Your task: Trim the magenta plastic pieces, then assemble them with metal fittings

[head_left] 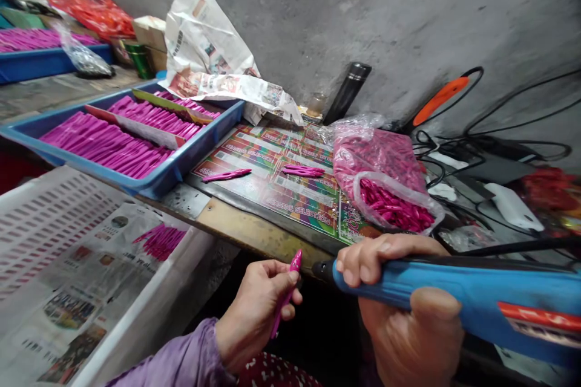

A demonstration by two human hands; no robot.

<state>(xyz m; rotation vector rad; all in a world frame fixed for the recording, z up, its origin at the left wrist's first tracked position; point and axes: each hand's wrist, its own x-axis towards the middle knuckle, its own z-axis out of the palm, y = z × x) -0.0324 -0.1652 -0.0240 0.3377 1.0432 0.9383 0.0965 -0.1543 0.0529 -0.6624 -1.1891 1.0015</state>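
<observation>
My left hand (pixel 262 303) pinches a slender, glossy magenta piece (pixel 296 261) between thumb and fingers, its pointed end up. Small marks or screw heads show near that tip, but its exact kind is unclear. In my right hand (pixel 403 305) is a blue electric screwdriver (pixel 481 299) with a black nose, lying nearly level. Its nose points left at the piece, with a small gap between them. Ahead of my hands, a single magenta piece (pixel 227 175) and a small group of magenta pieces (pixel 303 170) lie on the printed board (pixel 254 187).
A blue tray (pixel 170 178) of magenta pieces stands left. Below it is a white basket (pixel 190 254) lined with newspaper. An open plastic bag (pixel 379 160) of magenta pieces, a black flask (pixel 347 94), an orange-handled tool (pixel 440 101) and tangled cables sit along the grey wall.
</observation>
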